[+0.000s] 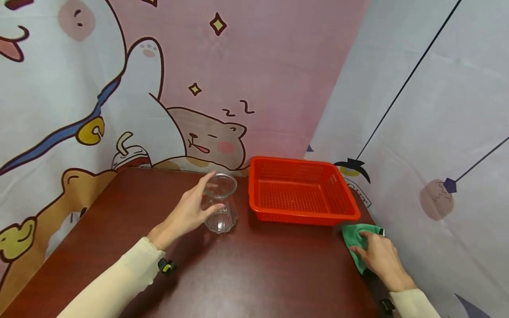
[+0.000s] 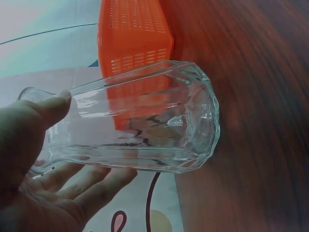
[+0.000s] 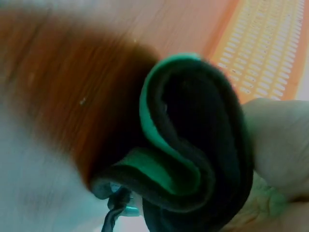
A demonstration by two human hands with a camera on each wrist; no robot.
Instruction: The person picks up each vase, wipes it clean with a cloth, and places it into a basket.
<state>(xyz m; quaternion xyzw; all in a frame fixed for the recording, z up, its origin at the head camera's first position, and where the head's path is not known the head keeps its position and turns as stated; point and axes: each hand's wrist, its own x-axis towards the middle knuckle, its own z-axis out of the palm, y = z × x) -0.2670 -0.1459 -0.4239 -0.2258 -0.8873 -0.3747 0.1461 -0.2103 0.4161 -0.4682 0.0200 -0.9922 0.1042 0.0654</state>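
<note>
In the head view a clear glass vase with a flared rim and narrower neck stands upright on the table. My left hand holds it round the neck, thumb on the near side and fingers on the far side. The left wrist view shows the ribbed glass body of the vase with the thumb against it. At the table's right edge my right hand pinches a green cloth with black edging. Close up, this cloth is folded over, with a dark cord hanging from it.
A red plastic basket with perforated sides sits at the back, between the vase and the cloth. The brown table meets a cartoon-printed curtain behind and on the right.
</note>
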